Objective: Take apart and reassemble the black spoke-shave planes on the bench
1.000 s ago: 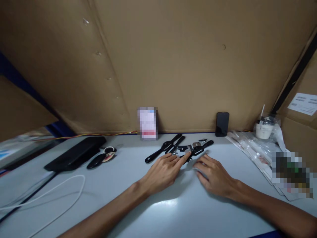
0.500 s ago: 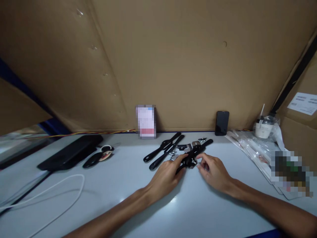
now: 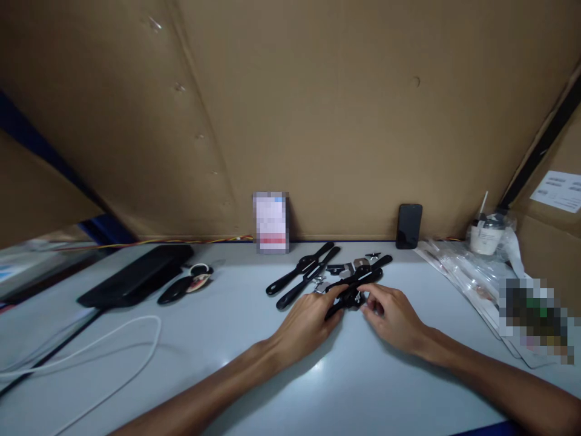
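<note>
My left hand (image 3: 303, 321) grips one end of a black spokeshave body (image 3: 348, 297), thumb and fingers on either side of its handle. At its middle, my right hand (image 3: 394, 316) is curled, with thumb and index finger pinching around a small shiny metal part (image 3: 358, 298). The fingers partly hide that part. Just behind lies another black spokeshave (image 3: 385, 261), overlapped in view by the held one. Two more black spokeshave bodies (image 3: 287, 281) lie side by side to the left. Among them are loose metal pieces, including a squarish blade-like plate (image 3: 362, 264) and a winged silver piece (image 3: 373, 255).
A phone (image 3: 409, 226) and a blurred card (image 3: 272, 224) lean against the cardboard wall (image 3: 336, 121). Plastic sleeves (image 3: 458, 275) and a bagged cup (image 3: 485, 236) are at right. At left are a black case (image 3: 136, 278), keys (image 3: 175, 290) and a white cable (image 3: 149, 351).
The view has shifted slightly, so everything sits a little further right. Both hands stay around the spokeshave. The shiny part between the right fingers shows at a different angle.
</note>
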Available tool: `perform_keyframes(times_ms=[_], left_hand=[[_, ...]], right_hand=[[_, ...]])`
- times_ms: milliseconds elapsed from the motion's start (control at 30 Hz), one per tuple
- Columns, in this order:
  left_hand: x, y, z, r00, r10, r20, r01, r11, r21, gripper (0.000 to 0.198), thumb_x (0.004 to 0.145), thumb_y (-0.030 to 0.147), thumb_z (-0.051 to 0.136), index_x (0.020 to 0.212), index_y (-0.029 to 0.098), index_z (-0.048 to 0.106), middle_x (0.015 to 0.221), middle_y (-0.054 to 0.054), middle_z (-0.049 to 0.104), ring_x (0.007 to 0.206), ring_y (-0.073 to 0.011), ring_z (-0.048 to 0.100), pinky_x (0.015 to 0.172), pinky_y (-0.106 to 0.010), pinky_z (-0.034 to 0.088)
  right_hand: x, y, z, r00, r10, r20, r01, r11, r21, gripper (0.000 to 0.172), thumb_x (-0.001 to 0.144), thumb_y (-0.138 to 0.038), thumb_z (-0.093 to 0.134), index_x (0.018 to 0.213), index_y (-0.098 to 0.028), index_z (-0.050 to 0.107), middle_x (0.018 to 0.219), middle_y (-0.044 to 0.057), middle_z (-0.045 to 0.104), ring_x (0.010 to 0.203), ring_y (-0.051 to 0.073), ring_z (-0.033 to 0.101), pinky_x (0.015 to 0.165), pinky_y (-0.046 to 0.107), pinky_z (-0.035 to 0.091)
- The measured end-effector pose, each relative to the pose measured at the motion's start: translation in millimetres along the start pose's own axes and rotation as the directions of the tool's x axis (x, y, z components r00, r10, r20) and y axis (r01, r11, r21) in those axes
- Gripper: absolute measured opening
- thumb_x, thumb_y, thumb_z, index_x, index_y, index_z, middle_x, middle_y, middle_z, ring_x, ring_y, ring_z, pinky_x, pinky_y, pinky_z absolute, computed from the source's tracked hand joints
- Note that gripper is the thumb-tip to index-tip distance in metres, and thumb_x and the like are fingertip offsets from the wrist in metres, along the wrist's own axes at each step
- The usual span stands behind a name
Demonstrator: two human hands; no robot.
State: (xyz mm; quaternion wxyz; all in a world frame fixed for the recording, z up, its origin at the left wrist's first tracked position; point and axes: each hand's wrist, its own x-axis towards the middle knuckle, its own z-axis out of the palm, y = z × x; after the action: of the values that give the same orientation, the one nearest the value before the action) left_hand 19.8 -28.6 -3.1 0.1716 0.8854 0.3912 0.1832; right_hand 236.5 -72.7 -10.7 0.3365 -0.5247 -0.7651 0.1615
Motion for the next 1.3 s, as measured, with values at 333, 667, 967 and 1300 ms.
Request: perform_keyframes(times_ms=[333, 667, 967, 1300], left_hand=[[-0.7, 2.6, 0.0, 0.999, -0.007, 0.043, 0.006, 1.000, 0.022, 0.052, 0.093, 0.023, 0.049, 0.143, 0.014, 0.057, 0.082, -0.006, 0.076, 0.072, -0.0246, 0.070, 0.069, -0.034, 0.050], [-0.5, 0.9, 1.4, 1.000, 0.011, 0.021, -0.011, 1.000, 0.004, 0.051, 0.093, 0.021, 0.049, 0.143, 0.014, 0.057, 0.088, -0.008, 0.078, 0.074, -0.0246, 0.072, 0.069, -0.035, 0.052], [-3.9, 5.2, 2.2, 0.997, 0.081, -0.019, -0.078, 0.989, 0.122, 0.054, 0.095, 0.020, 0.047, 0.148, 0.014, 0.049, 0.088, -0.009, 0.079, 0.074, -0.0261, 0.074, 0.065, -0.035, 0.052], [-2.1, -0.4, 0.0, 0.998, 0.003, -0.057, 0.003, 0.996, 0.094, 0.052, 0.093, 0.021, 0.046, 0.144, 0.016, 0.052, 0.072, -0.002, 0.073, 0.061, -0.0218, 0.067, 0.060, -0.031, 0.046]], right_hand=[[6.2, 8.6, -3.4, 0.992, -0.101, -0.069, 0.110, 0.985, 0.130, 0.037, 0.085, -0.002, 0.050, 0.087, -0.023, 0.080, 0.092, 0.005, 0.067, 0.083, 0.018, 0.063, 0.076, 0.035, 0.050], [2.1, 0.6, -2.4, 0.996, -0.087, -0.004, 0.087, 0.996, -0.023, 0.023, 0.093, -0.010, 0.056, 0.105, -0.022, 0.071, 0.098, 0.004, 0.069, 0.086, 0.019, 0.064, 0.078, 0.035, 0.051], [0.3, -11.0, -4.4, 0.991, -0.120, 0.061, 0.130, 0.972, -0.196, 0.024, 0.092, -0.013, 0.059, 0.114, -0.020, 0.066, 0.110, 0.009, 0.062, 0.098, 0.024, 0.061, 0.085, 0.041, 0.054], [1.0, 2.7, -3.3, 0.971, -0.238, 0.002, 0.237, 0.967, -0.099, 0.033, 0.079, 0.001, 0.053, 0.095, -0.019, 0.073, 0.102, 0.007, 0.064, 0.097, 0.021, 0.060, 0.086, 0.038, 0.053]])
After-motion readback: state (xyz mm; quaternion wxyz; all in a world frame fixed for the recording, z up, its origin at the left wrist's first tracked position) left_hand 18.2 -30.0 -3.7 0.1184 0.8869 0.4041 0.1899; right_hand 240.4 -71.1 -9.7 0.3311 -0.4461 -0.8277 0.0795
